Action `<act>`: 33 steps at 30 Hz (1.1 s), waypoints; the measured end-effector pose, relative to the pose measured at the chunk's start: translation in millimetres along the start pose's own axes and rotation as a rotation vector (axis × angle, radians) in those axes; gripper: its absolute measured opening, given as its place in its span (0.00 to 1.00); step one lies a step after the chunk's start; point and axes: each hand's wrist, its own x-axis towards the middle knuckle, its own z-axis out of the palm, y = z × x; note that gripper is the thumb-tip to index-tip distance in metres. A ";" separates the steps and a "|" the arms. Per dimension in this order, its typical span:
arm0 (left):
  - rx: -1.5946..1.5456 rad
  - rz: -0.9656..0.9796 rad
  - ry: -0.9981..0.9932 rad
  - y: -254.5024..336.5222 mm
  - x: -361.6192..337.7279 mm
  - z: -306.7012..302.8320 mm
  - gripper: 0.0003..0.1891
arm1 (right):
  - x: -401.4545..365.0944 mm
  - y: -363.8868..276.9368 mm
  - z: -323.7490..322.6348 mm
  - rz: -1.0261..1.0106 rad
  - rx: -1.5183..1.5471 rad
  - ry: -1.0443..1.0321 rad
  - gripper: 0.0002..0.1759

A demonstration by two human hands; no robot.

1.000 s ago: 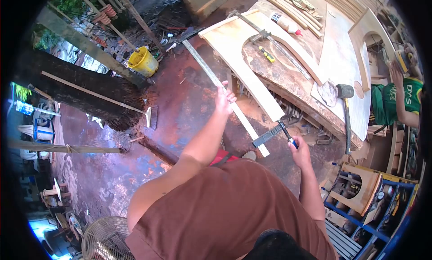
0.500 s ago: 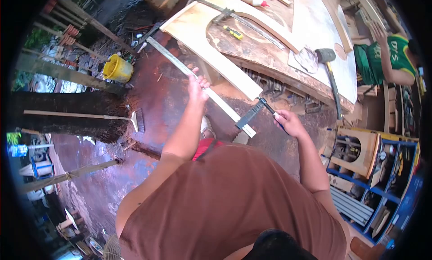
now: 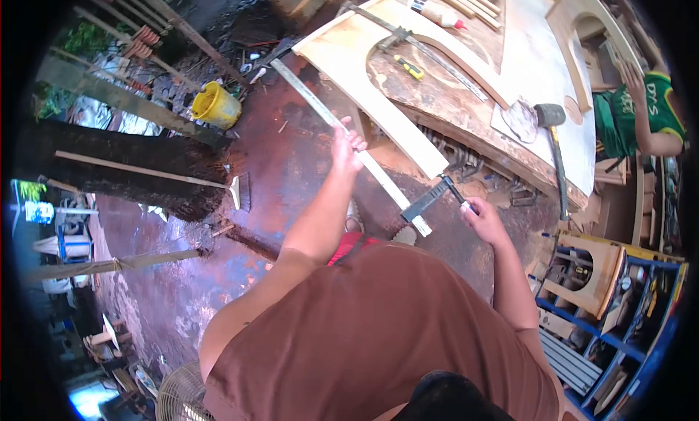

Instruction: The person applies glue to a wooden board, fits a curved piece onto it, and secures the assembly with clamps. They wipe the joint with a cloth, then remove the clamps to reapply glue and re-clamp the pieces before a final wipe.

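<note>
A long metal bar clamp [image 3: 384, 179] lies along the near edge of a pale wooden panel [image 3: 397, 126] with a curved cut-out. My left hand [image 3: 349, 147] is wrapped round the clamp's bar near its middle. At the near end, the dark sliding jaw [image 3: 428, 200] sits on the bar, its screw tip right at the panel's end. My right hand [image 3: 482, 221] is closed on the end of the screw handle. A second bar clamp [image 3: 445, 63] lies across the panel, with a yellow screwdriver [image 3: 409, 67] beside it.
The workbench [image 3: 502, 133] carries a rubber mallet [image 3: 550, 116], a glue bottle [image 3: 435, 13] and wood strips. More clamps hang under its edge. A person in green [image 3: 641, 108] stands at the right, near blue shelving [image 3: 604, 341]. A yellow bucket [image 3: 217, 106] and broom [image 3: 237, 193] are at left.
The whole view has shifted, so the scene sits a little lower and farther right. Both hands keep their places on the bar clamp, with the right fingers slightly rearranged on the handle.
</note>
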 end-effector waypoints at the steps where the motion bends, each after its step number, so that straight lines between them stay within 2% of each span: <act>1: 0.011 0.002 0.018 1.2 -0.5 2.5 0.20 | 0.7 0.3 0.6 -0.063 -0.081 0.014 0.15; 6: 0.047 0.027 0.024 9.8 -9.3 29.3 0.21 | -0.9 -4.1 3.3 -0.121 -0.256 0.057 0.18; 11: -0.003 0.047 -0.186 18.1 -25.3 74.2 0.22 | 1.0 -2.2 -3.0 -0.188 -0.386 0.060 0.21; 14: 0.105 0.036 -0.210 17.0 -21.8 99.1 0.20 | -0.6 -2.6 -5.5 -0.238 -0.405 0.041 0.23; 15: 0.100 0.011 -0.258 17.3 -16.6 101.6 0.15 | -1.3 -4.8 -3.4 -0.151 -0.470 0.044 0.25; 16: 0.101 0.012 -0.265 15.2 -11.8 104.9 0.15 | -1.6 -8.2 -0.6 -0.064 -0.533 0.049 0.28; 20: 0.162 0.064 -0.308 1.0 11.3 118.3 0.10 | -3.2 -19.7 13.1 -0.037 -0.454 0.117 0.34; 22: 0.190 0.070 -0.225 -7.8 19.0 128.5 0.11 | 8.4 -16.5 26.3 -0.299 -0.256 0.317 0.40; 23: 0.198 0.077 -0.214 -11.1 22.1 133.5 0.12 | 9.0 -27.3 36.3 -0.455 -0.225 0.481 0.32; 24: 0.199 0.075 -0.216 -14.8 25.8 137.8 0.12 | 18.3 -30.1 39.8 -0.453 -0.225 0.484 0.32; 26: 0.242 0.072 -0.186 -21.1 32.6 143.9 0.13 | 42.4 -23.5 47.1 -0.244 0.115 0.436 0.22; 27: 0.247 0.051 -0.217 -21.9 35.0 145.4 0.13 | 50.8 -25.2 55.0 -0.337 0.181 0.526 0.19; 28: 0.245 0.047 -0.220 -22.9 38.2 146.2 0.13 | 52.3 -25.9 59.1 -0.337 0.178 0.530 0.19; 31: 0.459 -0.009 -0.222 -19.2 46.5 152.3 0.12 | 62.2 -26.6 68.4 -0.307 0.283 0.726 0.18; 32: 0.459 -0.016 -0.221 -16.3 47.4 150.9 0.12 | 64.5 -26.1 68.1 -0.287 0.148 0.801 0.18; 33: 0.492 -0.052 -0.280 -12.5 50.0 150.0 0.13 | 65.3 -28.7 69.5 -0.267 0.168 0.818 0.18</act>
